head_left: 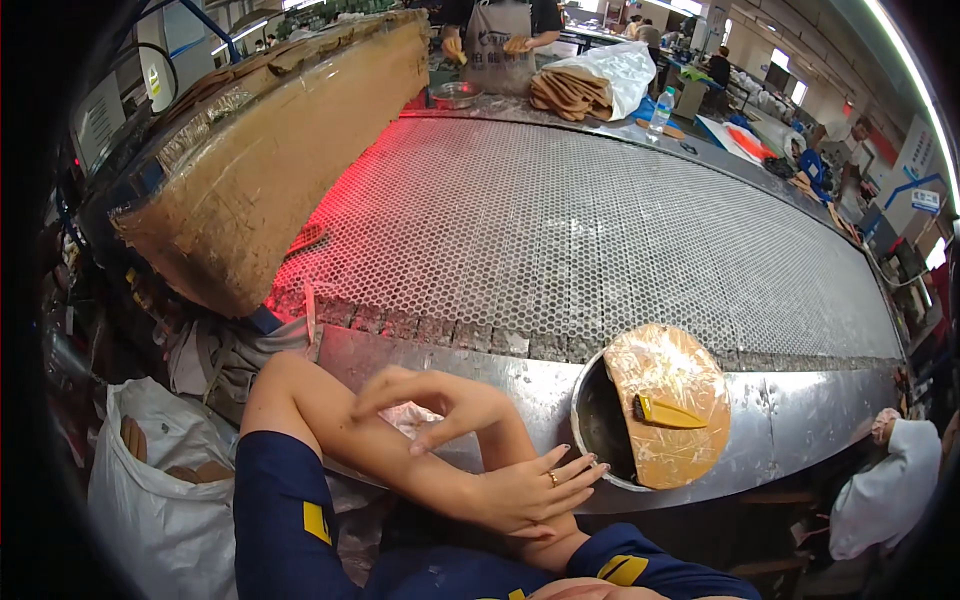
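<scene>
My arms cross in front of me at the table's edge. My left hand (528,494) lies across my right forearm with its fingers stretched and apart, a ring on one of them. Its fingertips come close to the lower left rim of a round metal pot (592,450). My right hand (450,402) bends over my left forearm, thumb and fingers apart, with nothing in it. A tape-covered tan lid (665,365) covers much of the pot, leaving a dark gap at the left. On the lid lies a small yellow tool (672,413) with a dark end.
Ahead spreads a honeycomb metal bed (540,230), red-lit at its left beside a bulky tan-sided cover (270,180). Brown pieces (572,92) and a bottle (662,110) sit beyond. A person (500,45) stands opposite. A white sack (160,500) is at my left.
</scene>
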Demonstrator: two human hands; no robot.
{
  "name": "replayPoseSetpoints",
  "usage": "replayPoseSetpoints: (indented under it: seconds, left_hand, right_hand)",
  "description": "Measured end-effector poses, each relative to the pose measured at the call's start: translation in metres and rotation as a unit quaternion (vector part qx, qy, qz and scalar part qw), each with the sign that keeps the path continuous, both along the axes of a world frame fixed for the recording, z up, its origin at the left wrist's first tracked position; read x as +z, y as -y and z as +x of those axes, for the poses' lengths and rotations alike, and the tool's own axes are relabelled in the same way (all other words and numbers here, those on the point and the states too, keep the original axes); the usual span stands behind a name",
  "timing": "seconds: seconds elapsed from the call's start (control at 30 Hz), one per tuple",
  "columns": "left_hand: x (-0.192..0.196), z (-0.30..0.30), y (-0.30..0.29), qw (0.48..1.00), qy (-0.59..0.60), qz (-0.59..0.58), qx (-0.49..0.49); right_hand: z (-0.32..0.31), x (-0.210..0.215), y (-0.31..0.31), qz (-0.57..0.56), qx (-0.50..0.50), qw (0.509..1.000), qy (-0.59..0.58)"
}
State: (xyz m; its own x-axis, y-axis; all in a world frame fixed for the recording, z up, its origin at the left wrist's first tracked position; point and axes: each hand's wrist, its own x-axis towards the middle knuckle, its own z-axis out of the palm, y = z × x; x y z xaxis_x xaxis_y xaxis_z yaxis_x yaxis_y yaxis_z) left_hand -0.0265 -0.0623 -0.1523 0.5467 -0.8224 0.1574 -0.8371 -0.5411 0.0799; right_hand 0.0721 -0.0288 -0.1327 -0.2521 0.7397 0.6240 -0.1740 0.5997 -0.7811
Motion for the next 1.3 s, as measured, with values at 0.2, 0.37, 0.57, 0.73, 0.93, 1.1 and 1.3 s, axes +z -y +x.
replayPoseSetpoints:
  seconds: [0.2,0.37,0.57,0.73,0.93,1.1,1.3]
  left_hand:
    - [-0.002,-0.004,0.001,0.997,-0.069,0.019,-0.008]
    - [0.007,-0.003,0.021,0.992,-0.025,0.11,-0.057]
    - [0.009,-0.003,0.043,0.981,0.03,0.181,-0.06]
    - [0.038,-0.004,0.059,0.952,0.113,0.271,-0.084]
    - [0.053,-0.012,0.052,0.92,0.181,0.341,-0.061]
    - [0.065,-0.006,0.042,0.926,0.102,0.359,-0.058]
    - [0.055,-0.022,0.06,0.918,0.094,0.379,-0.064]
  right_hand:
    - [-0.008,-0.009,-0.011,0.039,-0.014,0.999,-0.009]
    - [0.018,-0.019,0.011,-0.08,0.139,0.987,-0.025]
    - [0.013,-0.01,0.016,-0.038,0.03,0.994,-0.094]
    - [0.016,-0.006,0.025,0.043,-0.091,0.992,-0.079]
    - [0.024,0.001,0.058,0.056,-0.092,0.991,-0.077]
    - [0.029,-0.001,0.076,0.049,-0.106,0.991,-0.062]
    - [0.032,-0.003,0.079,0.065,-0.123,0.989,-0.044]
